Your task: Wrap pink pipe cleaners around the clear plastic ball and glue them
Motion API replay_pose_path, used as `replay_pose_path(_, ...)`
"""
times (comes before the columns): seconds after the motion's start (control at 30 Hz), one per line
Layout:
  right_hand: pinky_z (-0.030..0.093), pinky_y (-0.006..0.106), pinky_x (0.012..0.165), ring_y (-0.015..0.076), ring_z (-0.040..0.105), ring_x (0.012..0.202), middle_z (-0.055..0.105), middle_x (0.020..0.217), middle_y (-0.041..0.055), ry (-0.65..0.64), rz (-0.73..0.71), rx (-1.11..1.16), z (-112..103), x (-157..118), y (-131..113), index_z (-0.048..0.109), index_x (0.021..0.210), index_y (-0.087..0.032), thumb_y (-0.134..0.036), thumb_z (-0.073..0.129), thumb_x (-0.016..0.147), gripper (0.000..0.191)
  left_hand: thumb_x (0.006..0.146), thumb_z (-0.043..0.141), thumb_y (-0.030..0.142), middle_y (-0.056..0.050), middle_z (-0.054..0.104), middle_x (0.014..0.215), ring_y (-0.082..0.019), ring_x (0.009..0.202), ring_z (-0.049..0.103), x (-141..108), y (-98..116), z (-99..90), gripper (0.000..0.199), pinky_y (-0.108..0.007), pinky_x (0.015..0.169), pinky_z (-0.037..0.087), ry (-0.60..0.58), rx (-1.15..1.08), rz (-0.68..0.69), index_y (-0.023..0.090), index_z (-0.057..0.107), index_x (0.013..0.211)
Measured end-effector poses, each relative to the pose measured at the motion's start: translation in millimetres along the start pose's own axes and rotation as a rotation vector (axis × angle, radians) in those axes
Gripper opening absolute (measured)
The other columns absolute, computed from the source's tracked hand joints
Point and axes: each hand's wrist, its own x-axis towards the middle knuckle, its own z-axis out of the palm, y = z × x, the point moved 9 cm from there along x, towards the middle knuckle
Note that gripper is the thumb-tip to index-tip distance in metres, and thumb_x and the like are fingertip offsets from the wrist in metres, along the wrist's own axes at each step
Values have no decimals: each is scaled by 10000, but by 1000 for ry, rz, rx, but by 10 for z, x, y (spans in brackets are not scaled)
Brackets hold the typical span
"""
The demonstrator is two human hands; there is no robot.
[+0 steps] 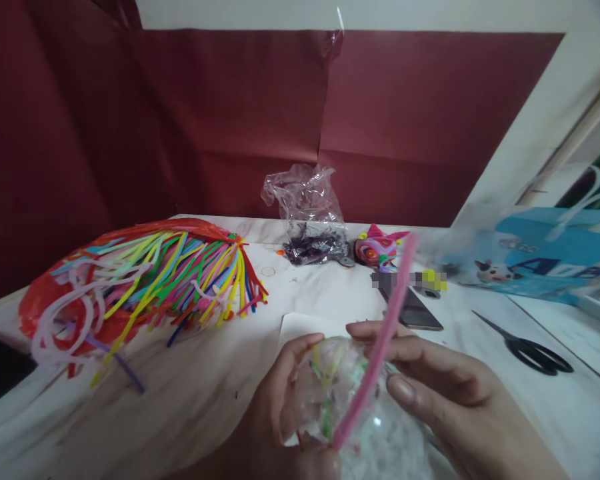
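A clear plastic bag (390, 443) with small whitish, green and yellow bits inside is between my two hands at the bottom centre. My left hand (270, 407) is closed around its left side. From beside the left thumb a pink pipe cleaner (377, 360) rises, leaning to the right across the bag. My right hand (465, 393) grips the bag's upper right edge, with thumb and fingers bent around it. A piece of white paper (300, 325) lies on the table just behind the bag, partly covered by my hands.
Many coloured pipe cleaners (180, 273) spill from a red bag (35, 307) at left. Behind are a clear bag of dark pieces (313, 243) and a pink decorated figure (377, 247). A phone (415, 310), black-handled scissors (535, 353) and a blue carrier bag (540, 253) lie right.
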Motion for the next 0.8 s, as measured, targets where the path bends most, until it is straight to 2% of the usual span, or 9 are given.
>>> replay_pose_path(0.17, 513, 199, 863, 187, 641, 958, 697, 1044, -21, -47, 15, 40, 34, 22, 42, 774, 890, -332, -409, 756, 901, 80, 564, 791, 230, -112, 626, 1206, -321, 1115, 584, -14, -83, -4, 762, -426, 940, 433, 37, 32, -126, 224, 452, 1247)
replay_pose_path(0.27, 509, 155, 823, 160, 647, 930, 706, 1028, -33, -54, 46, 65, 24, 0, 92, 764, 907, -329, -383, 752, 910, 56, 608, 765, 208, -102, 623, 1215, -321, 1139, 580, -16, -91, 39, 743, -425, 928, 449, -26, 74, -181, 240, 415, 1263)
replay_pose_path(0.37, 516, 197, 854, 207, 633, 1023, 688, 1121, -4, -35, 60, 32, -21, -28, 98, 755, 978, -335, -393, 739, 913, 89, 623, 761, 250, -109, 638, 1189, -323, 1116, 596, -8, -85, 45, 719, -409, 875, 478, -22, 45, -184, 227, 414, 1252)
replay_pose_path(0.47, 502, 301, 938, 307, 536, 1198, 605, 1295, 30, -5, 72, -26, -50, -66, 69, 735, 1091, -357, -455, 764, 862, 251, 579, 761, 274, -102, 651, 1115, -302, 1022, 622, -19, -87, -8, 730, -385, 821, 483, 82, 43, -182, 205, 435, 1228)
replay_pose_path(0.57, 468, 374, 995, 359, 485, 1245, 552, 1365, 26, 40, 108, -33, -54, -120, 97, 760, 1022, -360, -509, 818, 786, 285, 578, 744, 254, -105, 645, 1146, -292, 1014, 632, -51, -64, -2, 764, -377, 824, 484, 128, 112, -212, 209, 406, 1261)
replay_pose_path(0.67, 453, 359, 1006, 342, 464, 1266, 538, 1380, -6, 74, 138, 6, -53, -162, 197, 773, 903, -353, -500, 811, 808, 179, 578, 724, 247, -130, 635, 1194, -303, 1020, 645, -81, -18, 23, 779, -367, 796, 497, 152, 159, -276, 203, 385, 1277)
replay_pose_path(0.8, 496, 270, 934, 292, 514, 1220, 554, 1360, -18, 67, 169, 63, -52, -161, 338, 764, 908, -364, -496, 787, 839, 151, 563, 702, 252, -123, 645, 1166, -292, 999, 644, -78, 87, 49, 746, -344, 774, 493, 187, 169, -266, 191, 410, 1247)
